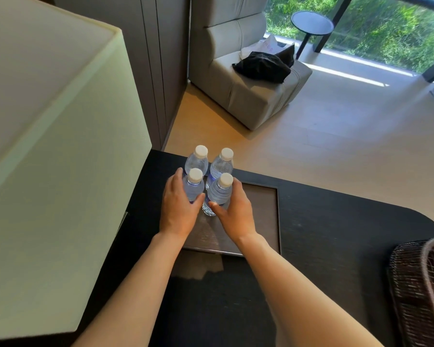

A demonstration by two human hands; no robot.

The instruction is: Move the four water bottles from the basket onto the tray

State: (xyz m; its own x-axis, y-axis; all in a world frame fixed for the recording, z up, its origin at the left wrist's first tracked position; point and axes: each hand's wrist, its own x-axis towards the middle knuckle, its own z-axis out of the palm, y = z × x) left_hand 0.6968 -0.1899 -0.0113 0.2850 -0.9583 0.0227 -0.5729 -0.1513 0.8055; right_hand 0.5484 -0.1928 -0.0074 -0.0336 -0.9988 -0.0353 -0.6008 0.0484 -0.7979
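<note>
well, i see a big cream lampshade (53,136) crowding the worktop's (336,221) left edge, and the wicker basket (421,291) sits at its right edge, its inside mostly out of view. four water bottles (211,176) stand upright, clustered at the tray's (266,221) far left corner. my left hand (177,206) wraps the near-left bottle, my right hand (234,209) the near-right one.

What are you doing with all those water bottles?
A person is lining up four water bottles on a dark tray on the table. The left hand grips the near left bottle and the right hand grips the near right one. The basket sits off to the right.
</note>
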